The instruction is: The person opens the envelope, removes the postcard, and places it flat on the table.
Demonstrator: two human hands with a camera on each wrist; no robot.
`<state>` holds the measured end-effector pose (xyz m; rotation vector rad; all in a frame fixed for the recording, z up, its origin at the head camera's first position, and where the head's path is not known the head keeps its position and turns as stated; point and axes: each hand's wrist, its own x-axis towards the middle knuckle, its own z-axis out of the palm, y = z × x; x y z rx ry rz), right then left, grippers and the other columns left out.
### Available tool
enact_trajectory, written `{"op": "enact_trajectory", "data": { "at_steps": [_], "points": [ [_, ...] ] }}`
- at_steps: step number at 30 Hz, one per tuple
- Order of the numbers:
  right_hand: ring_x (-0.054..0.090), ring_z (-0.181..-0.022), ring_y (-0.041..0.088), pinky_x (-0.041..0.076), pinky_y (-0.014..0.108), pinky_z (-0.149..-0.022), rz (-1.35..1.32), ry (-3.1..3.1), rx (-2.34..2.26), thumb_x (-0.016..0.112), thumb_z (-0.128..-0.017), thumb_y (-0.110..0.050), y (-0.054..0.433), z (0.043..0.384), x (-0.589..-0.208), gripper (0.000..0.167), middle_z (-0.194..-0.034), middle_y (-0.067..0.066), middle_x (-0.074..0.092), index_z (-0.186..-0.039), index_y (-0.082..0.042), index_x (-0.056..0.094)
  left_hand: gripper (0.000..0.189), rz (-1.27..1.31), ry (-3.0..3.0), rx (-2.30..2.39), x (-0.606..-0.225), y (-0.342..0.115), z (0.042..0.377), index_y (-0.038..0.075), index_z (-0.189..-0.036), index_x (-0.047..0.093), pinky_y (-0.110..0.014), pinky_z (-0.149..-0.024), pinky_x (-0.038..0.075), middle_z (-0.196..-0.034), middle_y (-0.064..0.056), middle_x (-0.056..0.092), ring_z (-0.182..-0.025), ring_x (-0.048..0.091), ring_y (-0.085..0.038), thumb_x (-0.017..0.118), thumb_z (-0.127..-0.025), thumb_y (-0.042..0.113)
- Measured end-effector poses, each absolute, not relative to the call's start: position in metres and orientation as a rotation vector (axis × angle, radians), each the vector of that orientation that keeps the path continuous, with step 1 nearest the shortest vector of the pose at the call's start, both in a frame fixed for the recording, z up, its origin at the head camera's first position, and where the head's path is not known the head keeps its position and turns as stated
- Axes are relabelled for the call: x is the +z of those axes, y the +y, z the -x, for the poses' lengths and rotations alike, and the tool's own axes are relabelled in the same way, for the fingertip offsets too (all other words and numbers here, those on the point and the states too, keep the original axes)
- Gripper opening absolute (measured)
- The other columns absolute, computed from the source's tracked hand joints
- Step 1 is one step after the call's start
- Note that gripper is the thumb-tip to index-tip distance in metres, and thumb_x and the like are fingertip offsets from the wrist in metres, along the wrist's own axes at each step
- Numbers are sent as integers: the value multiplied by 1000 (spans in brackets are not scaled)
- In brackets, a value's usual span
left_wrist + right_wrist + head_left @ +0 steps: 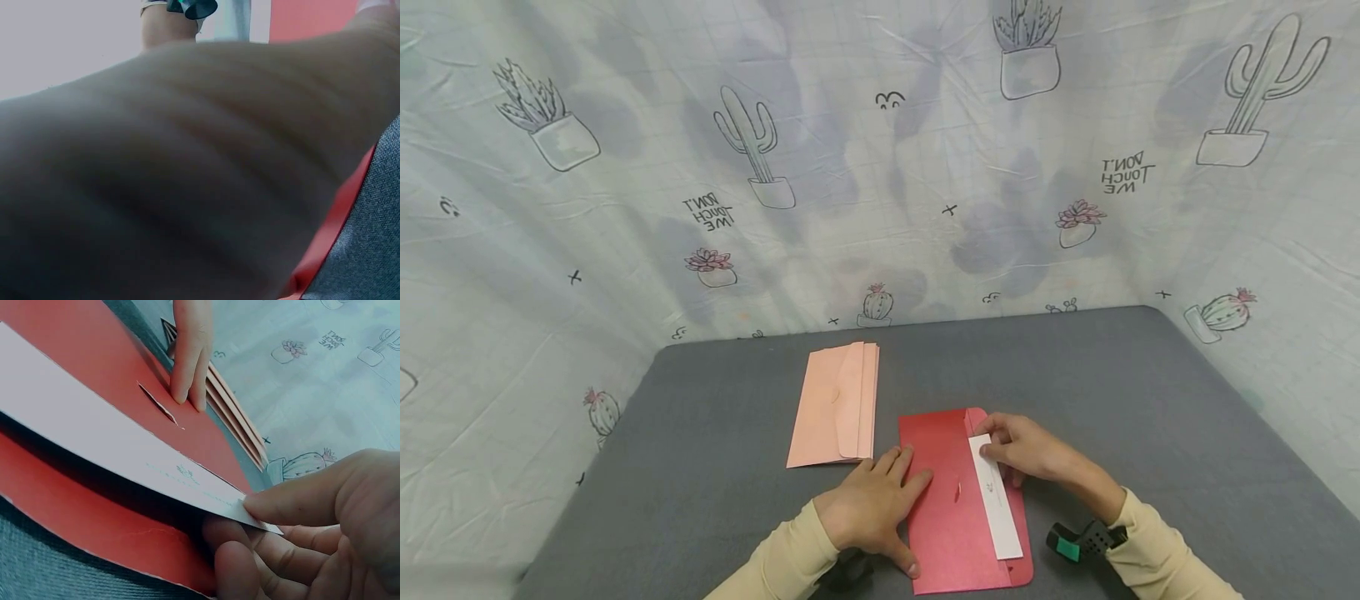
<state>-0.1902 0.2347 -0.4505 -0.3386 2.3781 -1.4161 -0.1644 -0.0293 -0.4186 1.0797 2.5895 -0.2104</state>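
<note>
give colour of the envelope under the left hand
The envelope is red, clearest in the head view.

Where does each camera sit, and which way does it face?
Head: on the head, forward and down at the envelope; left hand, right hand, sleeves show.
Left wrist: on that wrist, toward the left hand, blurred, close.
Right wrist: on that wrist, toward the card; right hand and left fingers show.
Shared: head and right wrist both show the card.
</note>
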Motion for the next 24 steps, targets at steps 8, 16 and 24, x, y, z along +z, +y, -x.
{"op": "enact_trajectory", "data": {
  "at_steps": [8, 16, 24],
  "points": [
    [55, -51, 13, 50, 28, -47, 314, 2325, -1421, 67, -93, -13, 235, 192, -451, 32, -77, 4, 64, -116, 5, 53, 113, -1069, 2582, -203, -418, -29, 164, 26, -155, 39, -48, -112, 43, -165, -11, 33, -150, 35, -29, 80, -63, 76],
    [56, -54, 13, 48, 27, -47, 294, 2340, -1424, 65, -93, -12, 235, 191, -451, 31, -79, 5, 65, -115, 5, 51, 112, -1067, 2586, -218, -419, -29, 164, 26, -155, 39, -48, -112, 43, -165, -11, 33, -150, 35, -29, 79, -64, 77],
    [57, -59, 14, 48, 28, -47, 235, 2342, -1441, 63, -94, -10, 233, 188, -449, 27, -85, 8, 65, -114, 5, 52, 112, -1065, 2590, -223, -419, -29, 164, 26, -155, 40, -47, -112, 43, -165, -11, 34, -150, 35, -29, 79, -63, 77]
  ]
}}
